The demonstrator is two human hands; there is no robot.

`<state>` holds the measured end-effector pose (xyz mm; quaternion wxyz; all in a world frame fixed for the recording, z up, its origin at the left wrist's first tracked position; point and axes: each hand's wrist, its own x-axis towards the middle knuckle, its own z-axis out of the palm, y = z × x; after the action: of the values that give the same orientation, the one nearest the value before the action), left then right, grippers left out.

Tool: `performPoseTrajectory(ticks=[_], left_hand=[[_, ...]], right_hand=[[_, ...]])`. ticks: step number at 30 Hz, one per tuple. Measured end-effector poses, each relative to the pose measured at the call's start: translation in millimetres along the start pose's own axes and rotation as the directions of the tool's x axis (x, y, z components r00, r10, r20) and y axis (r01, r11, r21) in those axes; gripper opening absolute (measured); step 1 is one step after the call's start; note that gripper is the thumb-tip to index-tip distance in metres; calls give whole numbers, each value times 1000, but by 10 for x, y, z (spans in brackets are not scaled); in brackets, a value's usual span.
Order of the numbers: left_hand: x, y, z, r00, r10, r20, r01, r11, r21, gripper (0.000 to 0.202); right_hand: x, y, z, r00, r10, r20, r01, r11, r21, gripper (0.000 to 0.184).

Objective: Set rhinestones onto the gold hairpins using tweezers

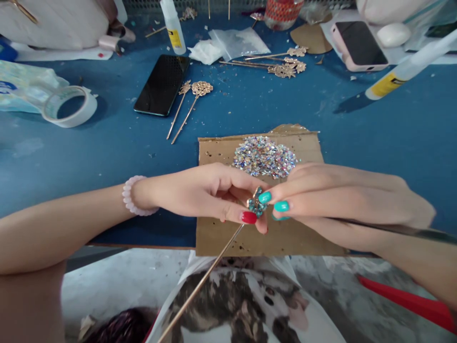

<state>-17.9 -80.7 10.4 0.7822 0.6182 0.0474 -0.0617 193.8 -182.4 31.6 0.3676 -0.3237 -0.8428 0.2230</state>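
My left hand [200,193], wearing a pale pink bead bracelet [135,195], is closed around the head of a hair stick [214,264]. The head's ornament [255,205] is set with teal stones, and its long gold-coloured shaft slants down over my lap. From the right, my right hand [342,200] pinches the ornament's edge with closed, teal-nailed fingertips. A thin dark thing [410,232] lies along this hand toward the wrist; its kind is unclear. Just behind both hands, a pile of small glittering rhinestones [264,155] lies on a cardboard sheet [217,240].
On the blue table [117,157] lie gold hair sticks [191,107], more hair sticks [282,66], a black phone [162,85] and a tape roll [69,107]. Glue bottles stand at the back [173,28] and right [396,78]. A pink-cased phone [360,45] rests at back right.
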Motion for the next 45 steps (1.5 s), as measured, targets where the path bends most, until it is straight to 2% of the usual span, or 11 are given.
performPoseTrajectory(ticks=[5,9,12,23,45], left_hand=[[-2,17,-12,999,-40,16,39,998,38,28],[-3,21,-13,997,-69,26,68,997,42,22],[3,25,-2,998,-46,36,46,999,2,17],[6,19,6,998,-12,63,17,997,-76,26],[16,28,-1,999,-24,49,25,999,-24,20]], right_hand=[[25,67,59,996,-43,-76,47,997,55,12],[13,81,94,998,-45,-51,47,998,31,11],[15,75,87,998,-46,-34,46,999,-2,9],[23,80,57,997,-83,-4,83,994,74,11],[29,52,64,998,-58,-6,59,994,94,14]])
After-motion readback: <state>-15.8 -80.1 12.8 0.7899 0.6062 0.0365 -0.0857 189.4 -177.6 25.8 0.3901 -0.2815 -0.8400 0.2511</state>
